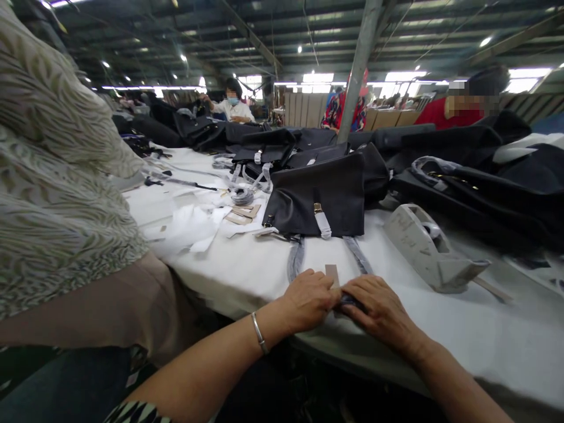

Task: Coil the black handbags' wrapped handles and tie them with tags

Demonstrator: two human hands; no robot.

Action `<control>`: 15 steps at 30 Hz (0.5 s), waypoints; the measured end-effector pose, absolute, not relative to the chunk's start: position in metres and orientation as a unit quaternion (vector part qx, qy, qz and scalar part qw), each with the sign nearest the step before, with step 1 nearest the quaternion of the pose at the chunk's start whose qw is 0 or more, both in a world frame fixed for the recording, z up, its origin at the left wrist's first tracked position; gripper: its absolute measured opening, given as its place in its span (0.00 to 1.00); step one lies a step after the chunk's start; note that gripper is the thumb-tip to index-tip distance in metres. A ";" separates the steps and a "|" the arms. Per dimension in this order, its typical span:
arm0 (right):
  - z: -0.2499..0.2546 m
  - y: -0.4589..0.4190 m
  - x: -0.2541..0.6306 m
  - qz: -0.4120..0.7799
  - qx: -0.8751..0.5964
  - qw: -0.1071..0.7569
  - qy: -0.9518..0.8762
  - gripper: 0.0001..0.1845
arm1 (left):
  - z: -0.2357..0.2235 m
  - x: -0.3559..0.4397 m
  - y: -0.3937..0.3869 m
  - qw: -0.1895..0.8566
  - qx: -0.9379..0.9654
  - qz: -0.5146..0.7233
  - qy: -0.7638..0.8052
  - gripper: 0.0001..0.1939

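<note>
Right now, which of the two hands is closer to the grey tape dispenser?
The right. The right hand is just left of the tape dispenser in the view, not touching it; the left hand is farther off, beyond the right one.

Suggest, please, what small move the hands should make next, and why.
Perhaps the right hand should smooth the tan strip onto the dark piece while the left hand steadies it: both hands meet there, and the strip's far end juts out beyond them.
</note>
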State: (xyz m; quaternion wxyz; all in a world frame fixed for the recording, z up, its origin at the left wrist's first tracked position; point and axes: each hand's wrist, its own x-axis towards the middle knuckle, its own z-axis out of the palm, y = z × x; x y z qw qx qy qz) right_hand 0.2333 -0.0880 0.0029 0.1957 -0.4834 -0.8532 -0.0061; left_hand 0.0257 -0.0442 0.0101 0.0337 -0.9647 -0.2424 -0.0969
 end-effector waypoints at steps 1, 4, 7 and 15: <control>-0.004 -0.085 0.235 -0.011 -0.476 0.213 -0.853 0.12 | 0.010 0.025 -0.045 0.034 -0.964 -0.100 -0.245 0.07; -0.020 -0.079 0.242 -0.032 -0.450 0.285 -0.846 0.12 | 0.012 0.026 -0.041 0.038 -0.965 -0.105 -0.237 0.08; -0.025 -0.075 0.246 -0.038 -0.436 0.316 -0.842 0.12 | 0.016 0.028 -0.031 0.018 -0.966 -0.084 -0.245 0.09; -0.023 -0.065 0.253 -0.090 -0.354 0.352 -0.862 0.12 | 0.029 0.021 -0.034 0.021 -0.980 -0.069 -0.184 0.08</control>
